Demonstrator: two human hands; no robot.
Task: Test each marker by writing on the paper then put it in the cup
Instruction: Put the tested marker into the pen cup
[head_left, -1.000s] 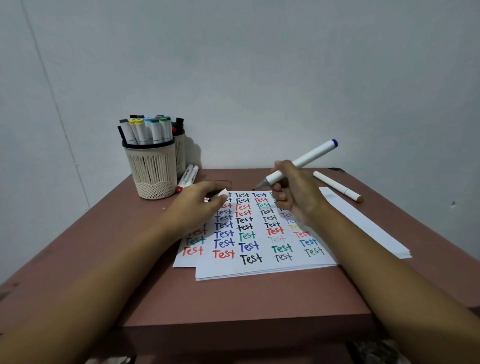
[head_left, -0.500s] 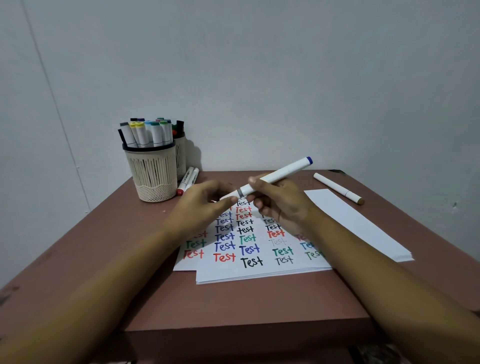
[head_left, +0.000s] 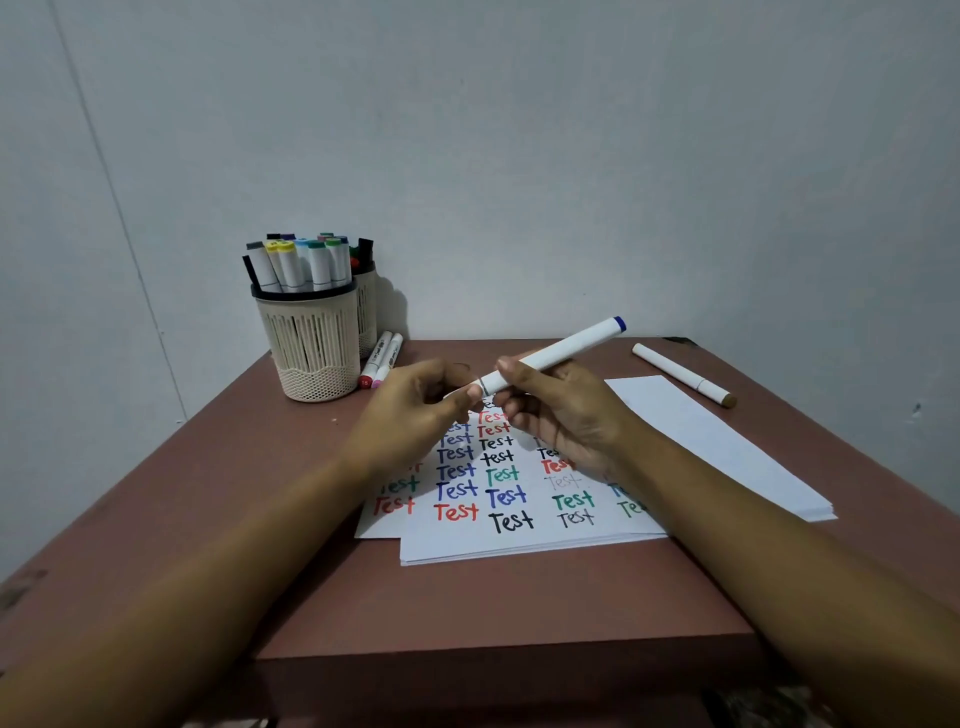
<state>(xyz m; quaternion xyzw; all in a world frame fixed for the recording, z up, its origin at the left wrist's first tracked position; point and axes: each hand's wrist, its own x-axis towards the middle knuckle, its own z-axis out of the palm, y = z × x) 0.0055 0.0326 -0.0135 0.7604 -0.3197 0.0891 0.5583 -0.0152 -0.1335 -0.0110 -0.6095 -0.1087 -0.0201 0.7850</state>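
We see cream slotted cup (head_left: 311, 348) full of capped markers (head_left: 304, 267); right hand (head_left: 566, 415) grips white blue-ended marker (head_left: 571, 347), left hand (head_left: 415, 410) apparently pinching its near end.

– The marker (head_left: 576, 344) is showing smooth white plastic, faintly glossy, with a blue plastic end.

– Noting it. The paper (head_left: 457, 541) is looking matt white, thin sheets in a stack, the coloured ink lying flat and dull.

– The cup (head_left: 311, 353) is reading as cream plastic: ribbed slats above, fine mesh below, no shine.

– The table (head_left: 467, 613) is showing a smooth, matt reddish-brown top, scuffed at the near left. The wall (head_left: 519, 156) is looking painted, matt, pale grey.
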